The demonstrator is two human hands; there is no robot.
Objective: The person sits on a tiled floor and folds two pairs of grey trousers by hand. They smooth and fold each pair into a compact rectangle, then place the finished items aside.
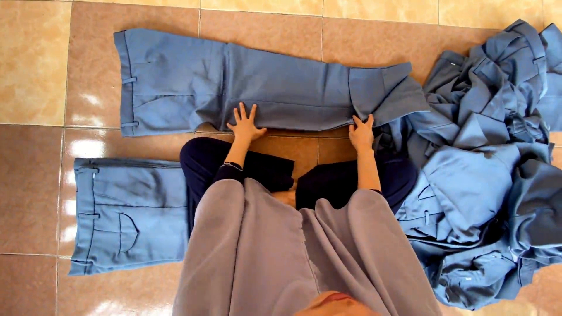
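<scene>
A pair of blue trousers [193, 82] lies flat and stretched out across the tan tiled floor [35, 64], waistband to the left, leg ends folded over at the right. My left hand [244, 123] rests flat on the near edge of the trousers at mid-leg, fingers spread. My right hand [362, 131] presses on the near edge by the folded leg end, fingers on the cloth. I sit cross-legged in dark trousers and a grey garment just behind that edge.
A folded pair of blue trousers [126, 213] lies on the floor by my left knee. A large crumpled heap of blue garments [492, 158] fills the right side, touching my right knee.
</scene>
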